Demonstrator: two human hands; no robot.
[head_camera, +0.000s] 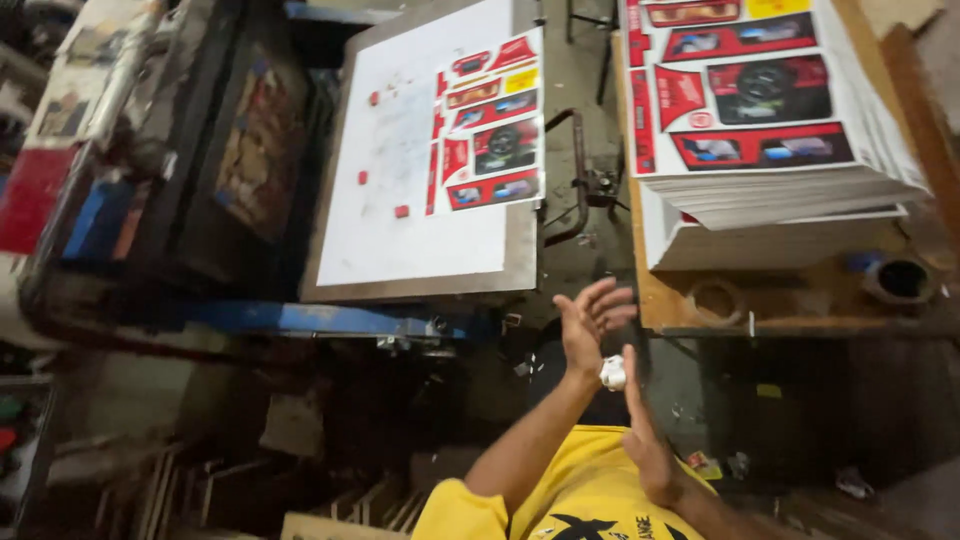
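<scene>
My left hand (588, 322) is raised below the metal plate (520, 250), palm open and fingers spread. My right hand (645, 435) stands edge-on just below it, fingers pointing up. A small white crumpled wad (612, 373) sits between them, against the heel of my left hand and the fingers of my right. On the plate lies a white sheet (400, 200) with a red printed carton sheet (492, 125) on its right side and a few small red pads (401, 211) stuck to it.
A tall stack of red printed sheets (770, 110) rests on a wooden table (680, 300) at the right, with a tape roll (715, 298) and a dark ring (902, 280) at its front edge. A dark press body (240, 150) stands left; a blue bar (330, 320) runs below the plate.
</scene>
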